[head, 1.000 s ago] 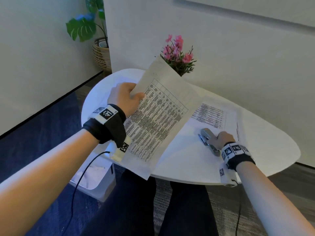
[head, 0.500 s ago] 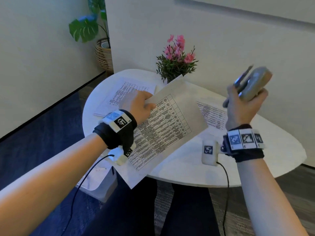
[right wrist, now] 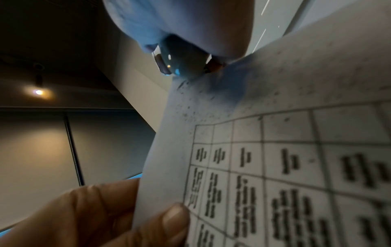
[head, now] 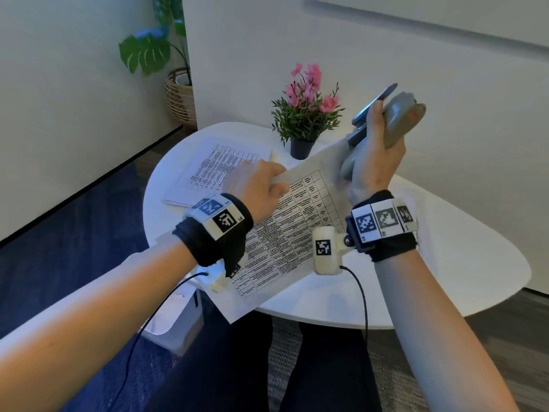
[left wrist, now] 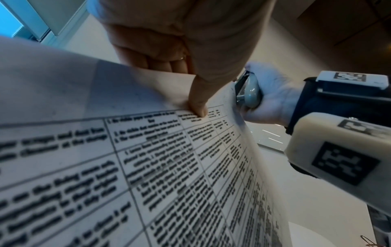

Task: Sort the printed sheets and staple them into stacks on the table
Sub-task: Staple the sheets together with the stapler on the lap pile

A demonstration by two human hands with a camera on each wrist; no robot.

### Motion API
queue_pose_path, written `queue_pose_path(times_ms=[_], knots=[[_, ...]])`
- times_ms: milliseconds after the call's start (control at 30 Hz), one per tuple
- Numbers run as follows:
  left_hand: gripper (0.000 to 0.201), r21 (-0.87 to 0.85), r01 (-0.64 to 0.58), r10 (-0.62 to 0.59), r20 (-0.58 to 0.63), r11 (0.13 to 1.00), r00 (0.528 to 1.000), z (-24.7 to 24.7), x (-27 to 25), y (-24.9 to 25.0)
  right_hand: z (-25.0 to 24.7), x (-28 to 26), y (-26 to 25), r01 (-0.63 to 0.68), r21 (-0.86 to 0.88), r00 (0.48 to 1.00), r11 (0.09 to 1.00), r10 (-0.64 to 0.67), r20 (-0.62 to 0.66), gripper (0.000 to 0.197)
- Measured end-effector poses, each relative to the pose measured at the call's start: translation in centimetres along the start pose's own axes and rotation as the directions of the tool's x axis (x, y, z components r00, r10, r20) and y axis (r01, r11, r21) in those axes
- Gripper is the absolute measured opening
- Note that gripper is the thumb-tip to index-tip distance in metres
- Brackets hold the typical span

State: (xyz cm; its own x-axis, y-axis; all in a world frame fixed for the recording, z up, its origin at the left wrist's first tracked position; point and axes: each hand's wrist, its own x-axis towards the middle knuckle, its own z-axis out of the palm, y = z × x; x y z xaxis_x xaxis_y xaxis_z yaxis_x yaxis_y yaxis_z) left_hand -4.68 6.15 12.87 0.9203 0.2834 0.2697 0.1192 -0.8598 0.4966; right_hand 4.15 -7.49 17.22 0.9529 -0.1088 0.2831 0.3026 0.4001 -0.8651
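While the stapler (head: 383,129) lines up on the corner, we're mid-staple.
Right hand (head: 375,162) wraps the stapler at upper right of frame; left hand (head: 261,185) pinches the printed sheets (head: 285,233) mid-frame above the table (head: 445,263). Next, I'd guess: squeeze firmly, keeping edges flush.

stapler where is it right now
In the head view the stapler is off the table, gripped in the right hand at the far right corner of the sheet, just right of the flower pot.
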Motion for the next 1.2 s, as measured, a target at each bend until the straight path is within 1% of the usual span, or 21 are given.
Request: queue_pose_path(times_ms=[67,200,333,400,467,533,600,633,700,733,800,867,933,967,1000,1033,1067,1100,1133,1167,1200], knots=[[0.017,0.007,0.001,-0.001,0.007,1.000,1.000,0.1,0.0,0.1,0.4,-0.3,-0.1,-0.007,0.024,1.000,1.000,0.007,-0.001,0.007],[0.017,0.042,-0.015,0.015,0.002,0.999,1.000,0.3,-0.3,0.1,0.9,0.0,0.2,-0.021,0.025,0.998,0.999,0.023,-0.064,0.019],[0.016,0.062,-0.019,0.018,0.017,0.998,1.000,0.7,-0.5,0.0,1.1,0.0,0.8,-0.015,-0.107,0.992,0.994,0.001,-0.128,0.022],[0.017,0.083,-0.017,0.013,0.041,0.996,0.999,1.1,-0.6,-0.3,0.9,-0.1,1.5,-0.055,-0.158,0.991,0.986,0.035,-0.126,0.026],[0.020,0.106,-0.014,0.007,0.064,0.994,0.998,1.6,-0.6,-0.9,0.4,0.3,2.6,-0.112,-0.307,0.993,0.945,0.092,-0.080,0.028],[0.022,0.116,0.024,-0.032,0.068,0.993,0.997,1.9,-0.4,-2.2,-0.6,1.1,4.5,-0.110,-0.540,0.993,0.834,0.117,-0.021,0.026],[0.027,0.080,0.125,-0.129,0.047,0.989,0.990,1.7,-0.4,-4.0,-2.4,2.0,6.9,-0.118,-0.734,0.985,0.669,0.172,-0.001,0.033],[0.030,0.038,0.181,-0.183,0.028,0.983,0.983,1.4,-0.4,-5.0,-3.4,2.4,7.9,-0.141,-0.813,0.972,0.565,0.236,-0.004,0.037],[0.029,-0.040,0.263,-0.264,-0.004,0.964,0.965,0.4,-0.5,-7.0,-5.7,2.6,10.0,-0.134,-0.950,0.912,0.281,0.411,-0.007,0.037],[0.024,-0.070,0.282,-0.284,-0.017,0.957,0.959,-0.2,-0.5,-7.8,-6.9,2.7,11.1,-0.081,-0.987,0.872,0.137,0.489,-0.004,0.034],[0.015,-0.160,0.300,-0.314,-0.066,0.940,0.947,-1.5,-0.5,-8.9,-8.8,2.6,13.1,0.062,-0.996,0.816,-0.065,0.577,0.013,0.027],[0.011,-0.254,0.313,-0.351,-0.120,0.915,0.929,-2.6,-0.1,-9.6,-9.6,2.4,14.5,0.167,-0.971,0.802,-0.171,0.597,0.033,0.021],[0.009,-0.339,0.309,-0.377,-0.156,0.889,0.913,-3.1,0.4,-10.2,-9.8,2.5,15.6,0.193,-0.958,0.801,-0.212,0.598,0.029,0.024],[0.009,-0.404,0.293,-0.385,-0.168,0.867,0.907,-3.4,0.7,-10.6,-9.7,2.5,15.9,0.182,-0.965,0.803,-0.188,0.594,0.036,0.025],[0.013,-0.467,0.275,-0.391,-0.173,0.841,0.904,-3.6,1.0,-10.9,-9.5,2.4,15.8,0.163,-0.979,0.814,-0.124,0.578,0.062,0.027],[0.018,-0.527,0.244,-0.389,-0.182,0.814,0.903,-3.8,1.2,-11.1,-9.0,2.2,15.6,0.154,-0.988,0.833,-0.008,0.539,0.126,0.029],[0.023,-0.577,0.225,-0.395,-0.186,0.785,0.900,-3.9,1.4,-11.3,-8.2,1.7,15.1,0.137,-0.978,0.844,0.156,0.499,0.198,0.031],[0.025,-0.626,0.210,-0.406,-0.188,0.751,0.894,-4.0,1.7,-11.4,-7.2,1.1,14.5,0.073,-0.931,0.837,0.358,0.486,0.252,0.036],[0.025,-0.672,0.201,-0.427,-0.189,0.713,0.884,-4.1,2.0,-11.4,-5.9,0.3,13.8,-0.077,-0.830,0.794,0.553,0.537,0.284,0.045],[0.025,-0.718,0.184,-0.451,-0.200,0.672,0.870,-4.2,2.3,-11.6,-4.5,-0.5,13.2,-0.249,-0.713,0.715,0.656,0.621,0.322,0.054],[0.024,-0.755,0.172,-0.483,-0.211,0.633,0.850,-4.3,2.7,-11.9,-3.4,-1.0,13.3,-0.349,-0.655,0.633,0.670,0.684,0.363,0.060]])
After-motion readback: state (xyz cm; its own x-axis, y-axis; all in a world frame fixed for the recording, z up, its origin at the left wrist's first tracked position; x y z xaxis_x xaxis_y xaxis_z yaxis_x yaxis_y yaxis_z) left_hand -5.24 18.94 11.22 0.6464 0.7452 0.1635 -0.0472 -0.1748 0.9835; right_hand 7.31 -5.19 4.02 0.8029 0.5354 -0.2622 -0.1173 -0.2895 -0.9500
